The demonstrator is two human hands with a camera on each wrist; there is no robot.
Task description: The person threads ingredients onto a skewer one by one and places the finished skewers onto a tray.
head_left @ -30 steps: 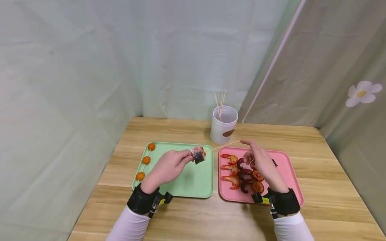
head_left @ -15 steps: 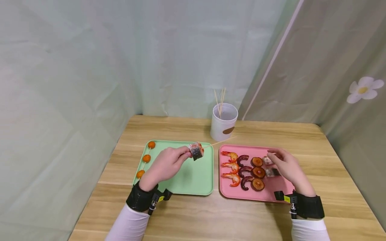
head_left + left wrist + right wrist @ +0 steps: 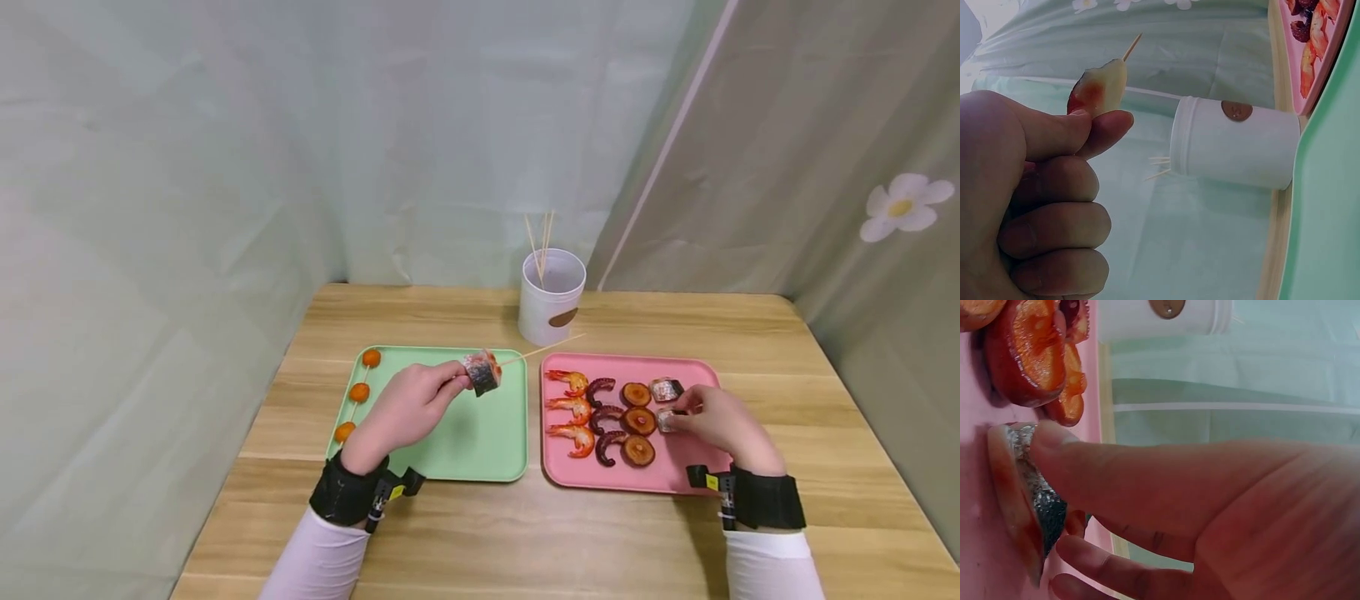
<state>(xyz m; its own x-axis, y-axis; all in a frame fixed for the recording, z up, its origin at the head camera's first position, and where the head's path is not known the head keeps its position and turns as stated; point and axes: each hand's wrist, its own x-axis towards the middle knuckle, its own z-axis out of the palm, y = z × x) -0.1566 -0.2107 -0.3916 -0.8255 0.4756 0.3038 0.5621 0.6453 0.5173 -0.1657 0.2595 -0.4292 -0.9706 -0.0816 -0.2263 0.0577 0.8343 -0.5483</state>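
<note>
Over a wood-grained tabletop [image 3: 480, 537], the right hand [image 3: 723, 423] apparently pinches shiny-skinned fish [image 3: 1027, 497].

1. Head view: soft, fairly even light; pale sheen on the bench [image 3: 555, 542], a shadow left of the right sleeve [image 3: 772, 571], the curtain [image 3: 840, 100] darker at right.
2. Left wrist: dim, cool, brightest at upper left.
3. Right wrist: hazy, glints on the fish piece [image 3: 1046, 499].

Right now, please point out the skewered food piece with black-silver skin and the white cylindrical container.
Skewered food piece with black-silver skin [image 3: 482, 377], head view: on its dark skin.
White cylindrical container [image 3: 1235, 150], left wrist view: side wall.
</note>
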